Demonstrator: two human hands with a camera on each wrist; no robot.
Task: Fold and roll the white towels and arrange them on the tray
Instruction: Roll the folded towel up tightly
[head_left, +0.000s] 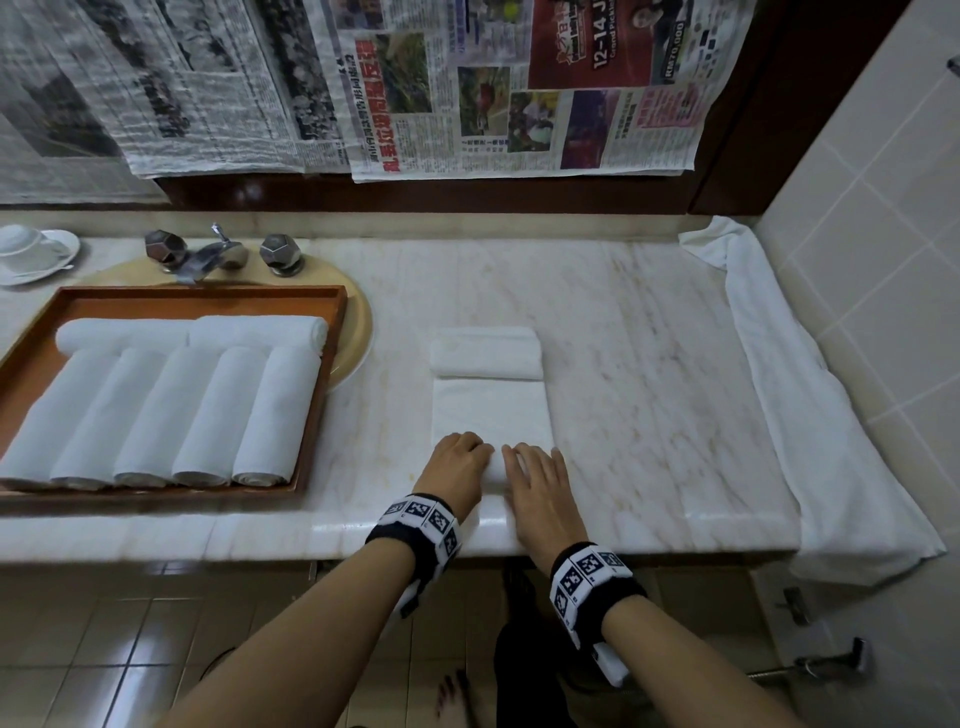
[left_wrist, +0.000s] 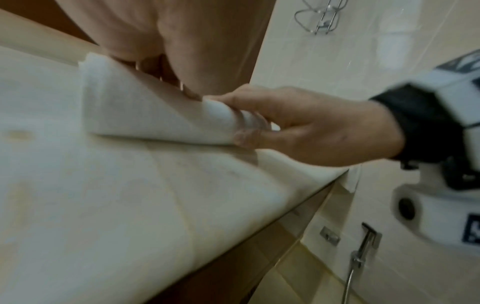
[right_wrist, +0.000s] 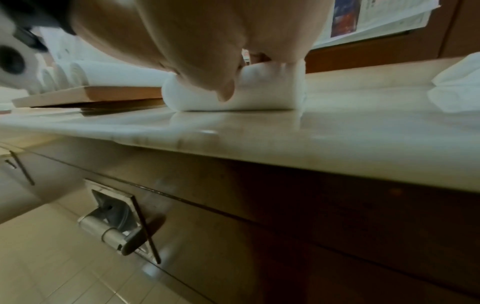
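At lower centre of the head view, both hands are working the near end of a folded towel (head_left: 491, 410) lying flat on the counter (head_left: 649, 364). The left hand (head_left: 457, 470) is curling its fingers over the started roll, and the right hand (head_left: 540, 486) is doing the same just beside it; the left wrist view is showing the right hand's thumb and fingers pinching the roll's end, so each hand is gripping narrowly around the towel's first turn. At the far end of the strip, a finished roll (head_left: 485, 352) is sitting crosswise, touching or nearly touching the towel's edge. To the left of the frame, the tray (head_left: 332, 332) is holding seven rolled towels (head_left: 156, 410), five side by side and two laid across behind them. A loose towel (head_left: 789, 374) is draping along the right edge of the counter. The likely step is rolling this strip away from the body. The risks, as I judge them: uneven pressure between the two hands could be making the roll cone-shaped; a slack first turn could be leaving the roll loose enough to unwind when lifted; and rolling onward could be pushing into the finished roll ahead, nudging or unrolling it. The tray is looking nearly full, so placing more may be crowding the existing rolls.
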